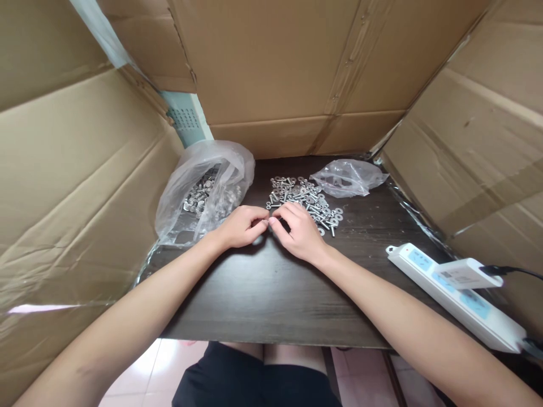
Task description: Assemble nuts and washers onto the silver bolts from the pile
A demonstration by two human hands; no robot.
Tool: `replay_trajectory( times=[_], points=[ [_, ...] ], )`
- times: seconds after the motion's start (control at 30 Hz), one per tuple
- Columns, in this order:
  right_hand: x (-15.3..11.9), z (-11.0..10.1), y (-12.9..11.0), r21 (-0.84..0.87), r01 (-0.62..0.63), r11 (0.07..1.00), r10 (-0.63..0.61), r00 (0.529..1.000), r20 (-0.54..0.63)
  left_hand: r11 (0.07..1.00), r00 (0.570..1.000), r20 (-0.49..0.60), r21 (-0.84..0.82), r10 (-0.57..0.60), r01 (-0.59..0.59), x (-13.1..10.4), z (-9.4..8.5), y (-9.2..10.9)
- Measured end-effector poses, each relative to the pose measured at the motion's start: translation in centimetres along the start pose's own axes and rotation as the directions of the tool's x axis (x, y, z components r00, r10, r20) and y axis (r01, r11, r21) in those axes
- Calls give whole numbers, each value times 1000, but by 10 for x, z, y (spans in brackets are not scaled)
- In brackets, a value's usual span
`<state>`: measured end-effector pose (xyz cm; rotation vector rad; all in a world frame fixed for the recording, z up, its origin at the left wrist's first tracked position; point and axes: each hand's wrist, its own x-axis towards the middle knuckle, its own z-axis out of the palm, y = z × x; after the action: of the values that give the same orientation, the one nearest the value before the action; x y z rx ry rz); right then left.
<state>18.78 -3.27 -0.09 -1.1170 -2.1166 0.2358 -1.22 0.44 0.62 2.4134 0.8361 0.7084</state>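
Your left hand (pixel 242 228) and right hand (pixel 298 232) meet, fingers narrow, any held piece hidden. Hardware pile (pixel 311 199) lies near, likely for easy reach.

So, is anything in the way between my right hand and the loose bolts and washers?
Nothing visible: your right hand is at the near edge of the loose bolts and washers. The smaller plastic bag lies farther back, to the right.

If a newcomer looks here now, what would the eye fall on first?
Probably the bare left hand and bare right hand, close together near the picture's centre. Just beyond the right hand, a loose heap of silvery metal bolts and washers shines on the dark brown table. At right lies a long white plastic power strip.
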Motion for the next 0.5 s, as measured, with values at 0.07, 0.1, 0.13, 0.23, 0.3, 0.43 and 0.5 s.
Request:
replay_trajectory(
  times=[0.07,0.1,0.13,0.23,0.3,0.43,0.5],
  points=[
    [0,1,1,-3,-4,1000,4,1000,-6,1000,1000,8,4,15,-15,0,0,0],
    [0,1,2,-6,-4,1000,4,1000,-9,1000,1000,15,7,20,-20,0,0,1],
    [0,1,3,-9,-4,1000,4,1000,-12,1000,1000,20,10,23,-23,0,0,1],
    [0,3,4,-17,0,1000,-1,1000,-18,1000,999,28,16,25,-25,0,-1,2],
    [0,4,5,-20,2,1000,-3,1000,-20,999,999,26,17,27,-27,0,-1,2],
    [0,4,5,-20,-2,1000,1,1000,-28,999,999,19,6,35,-35,0,-1,1],
    [0,4,5,-12,-4,1000,3,1000,-29,999,999,18,3,33,-33,-1,-1,1]
  ],
)
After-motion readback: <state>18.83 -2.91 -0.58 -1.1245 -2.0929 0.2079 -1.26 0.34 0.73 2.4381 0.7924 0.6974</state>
